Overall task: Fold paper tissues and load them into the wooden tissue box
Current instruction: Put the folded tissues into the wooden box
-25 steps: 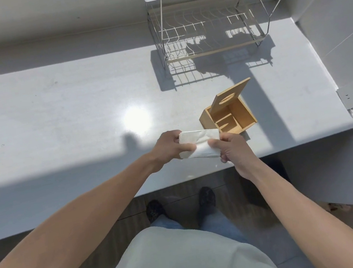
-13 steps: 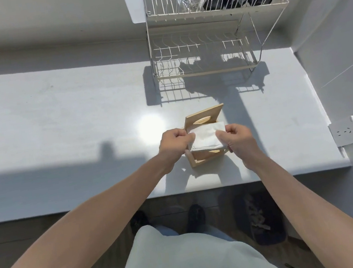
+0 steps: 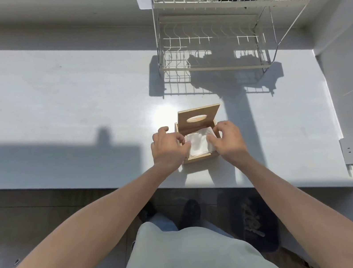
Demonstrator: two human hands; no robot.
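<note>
One folded white tissue [image 3: 198, 145] lies inside the wooden tissue box [image 3: 200, 157], which stands near the front edge of the white worktop [image 3: 49, 103] with its slotted lid [image 3: 198, 118] tipped up at the back. The left hand [image 3: 168, 148] and right hand [image 3: 227, 140] flank the box, fingers curled down onto the tissue's side edges. A wire dish rack [image 3: 212, 34] stands farther back.

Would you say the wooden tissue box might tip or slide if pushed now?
Probably light: the box looks thin-walled. Its raised lid may make it tip backward. The smooth counter would likely let it slide.
</note>
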